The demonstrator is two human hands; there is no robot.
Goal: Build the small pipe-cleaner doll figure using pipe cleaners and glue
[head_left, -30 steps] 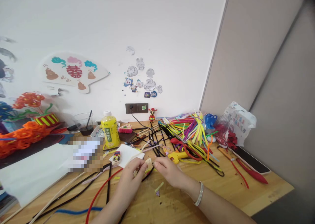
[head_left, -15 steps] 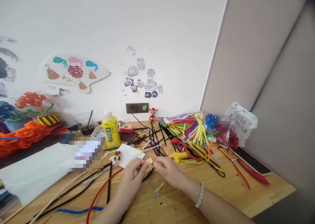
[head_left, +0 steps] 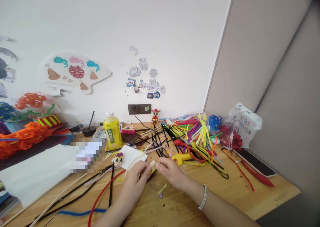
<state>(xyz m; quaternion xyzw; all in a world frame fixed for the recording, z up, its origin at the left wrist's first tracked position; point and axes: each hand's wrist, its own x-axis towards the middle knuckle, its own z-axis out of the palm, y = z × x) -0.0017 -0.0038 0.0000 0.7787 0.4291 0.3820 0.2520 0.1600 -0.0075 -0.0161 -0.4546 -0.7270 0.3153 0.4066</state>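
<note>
A small cream, fuzzy piece, seemingly wound from pipe cleaner, is pinched between my two hands above the table's middle. My left hand grips its left side with thumb and fingers. At its right side my right hand is closed in a pinch. A cream pipe cleaner runs from beside my left fingers up across a white paper; whether it joins the piece I cannot tell. A small doll head with a red and dark top lies left of my hands. Below them is a yellow-green scrap.
Black pipe cleaners and a coloured bundle lie behind my hands. Yellow-handled pliers or a glue gun rests to their right. A yellow bottle, red-handled scissors and a phone are further out.
The cream piece is turned slightly between my fingers and shows a little more. A shiny spot at my right fingertips is no longer visible. My hands stay in nearly the same place.
</note>
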